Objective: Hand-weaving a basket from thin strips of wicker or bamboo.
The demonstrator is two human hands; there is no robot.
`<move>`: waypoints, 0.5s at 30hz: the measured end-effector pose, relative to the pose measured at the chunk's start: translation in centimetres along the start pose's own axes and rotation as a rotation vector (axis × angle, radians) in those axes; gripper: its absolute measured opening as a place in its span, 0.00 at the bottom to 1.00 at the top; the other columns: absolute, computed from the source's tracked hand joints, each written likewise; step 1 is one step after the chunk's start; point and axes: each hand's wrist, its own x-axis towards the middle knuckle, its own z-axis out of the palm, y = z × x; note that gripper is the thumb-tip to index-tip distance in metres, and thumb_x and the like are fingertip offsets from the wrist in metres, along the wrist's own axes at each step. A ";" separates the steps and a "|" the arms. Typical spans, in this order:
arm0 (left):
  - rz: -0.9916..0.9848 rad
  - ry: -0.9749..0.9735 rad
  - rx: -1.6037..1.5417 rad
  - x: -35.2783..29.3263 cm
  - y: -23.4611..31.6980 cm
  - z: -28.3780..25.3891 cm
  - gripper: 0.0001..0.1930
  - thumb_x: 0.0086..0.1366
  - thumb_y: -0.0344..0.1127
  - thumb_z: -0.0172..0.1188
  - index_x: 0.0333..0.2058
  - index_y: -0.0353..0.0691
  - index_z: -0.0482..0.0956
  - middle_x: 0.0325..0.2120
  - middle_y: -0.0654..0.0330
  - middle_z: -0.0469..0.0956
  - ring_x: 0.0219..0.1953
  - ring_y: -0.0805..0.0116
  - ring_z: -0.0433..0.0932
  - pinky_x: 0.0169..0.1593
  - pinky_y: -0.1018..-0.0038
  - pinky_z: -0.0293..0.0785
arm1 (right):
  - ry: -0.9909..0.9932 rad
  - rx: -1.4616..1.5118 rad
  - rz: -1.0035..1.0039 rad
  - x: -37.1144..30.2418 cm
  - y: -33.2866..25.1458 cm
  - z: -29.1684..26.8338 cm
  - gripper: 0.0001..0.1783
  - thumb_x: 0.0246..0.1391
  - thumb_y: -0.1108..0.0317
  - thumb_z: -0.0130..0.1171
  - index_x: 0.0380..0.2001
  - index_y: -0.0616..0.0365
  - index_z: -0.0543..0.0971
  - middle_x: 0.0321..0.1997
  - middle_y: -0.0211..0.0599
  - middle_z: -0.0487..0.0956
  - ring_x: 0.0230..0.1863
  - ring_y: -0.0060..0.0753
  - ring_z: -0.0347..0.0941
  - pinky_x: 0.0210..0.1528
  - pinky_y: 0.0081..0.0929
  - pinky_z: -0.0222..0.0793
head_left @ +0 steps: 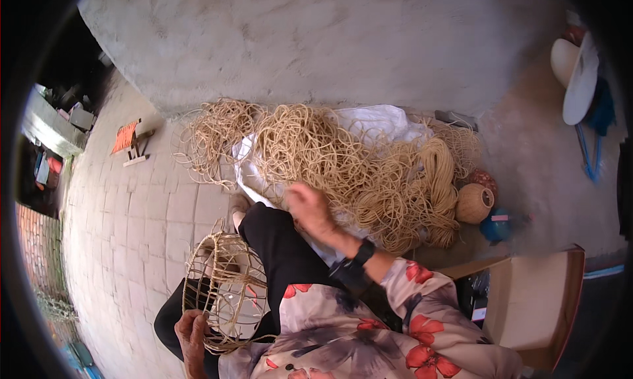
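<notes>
An openwork basket frame (227, 280) of thin rods, partly wrapped in straw-coloured cord, rests on my lap at the lower left. My left hand (192, 329) is closed on its near rim, thumb and fingers pinching the edge. In front of my knee, my right hand (310, 211) hovers by the near edge of a large heap of tan cord (310, 148). Motion smears its fingers, so whether they hold a strand cannot be seen. A neat hank of cord (437, 168) lies on the heap's right side.
White sacking (379, 120) lies under the cord, against a grey wall (316, 42). At right stand a round woven pot (473, 204), a blue ball-like object (496, 226) and an open cardboard box (535, 300). A small orange-seated stool (126, 138) is at far left on paving.
</notes>
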 end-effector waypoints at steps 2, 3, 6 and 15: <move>0.061 -0.018 0.037 -0.7 -0.3 0.5 0.10 0.65 0.35 0.56 0.29 0.34 0.75 0.15 0.69 0.68 0.18 0.83 0.63 0.23 0.84 0.57 | -0.067 -0.065 -0.351 -1.3 -6.4 4.6 0.07 0.55 0.69 0.57 0.35 0.60 0.77 0.23 0.39 0.75 0.21 0.27 0.71 0.25 0.27 0.67; 0.057 -0.015 0.112 -1.0 -0.5 0.6 0.10 0.64 0.35 0.56 0.28 0.34 0.75 0.14 0.68 0.68 0.18 0.83 0.63 0.22 0.83 0.57 | -0.155 0.044 -0.521 -2.0 -8.9 6.4 0.06 0.52 0.69 0.58 0.34 0.58 0.77 0.25 0.38 0.76 0.22 0.34 0.73 0.25 0.29 0.68; 0.125 0.031 0.234 -1.8 -0.9 0.6 0.10 0.64 0.34 0.55 0.27 0.33 0.75 0.13 0.67 0.68 0.17 0.82 0.64 0.22 0.82 0.59 | -0.278 -0.094 -0.647 -4.8 -13.4 10.6 0.04 0.50 0.68 0.59 0.30 0.55 0.75 0.24 0.36 0.73 0.26 0.42 0.73 0.26 0.33 0.69; 0.115 0.090 0.246 -2.4 -2.2 -0.8 0.12 0.64 0.38 0.56 0.28 0.34 0.75 0.13 0.67 0.68 0.17 0.80 0.64 0.23 0.80 0.57 | 0.097 0.029 -0.211 3.4 2.5 -5.7 0.06 0.54 0.68 0.56 0.30 0.60 0.77 0.28 0.31 0.76 0.31 0.28 0.74 0.33 0.28 0.71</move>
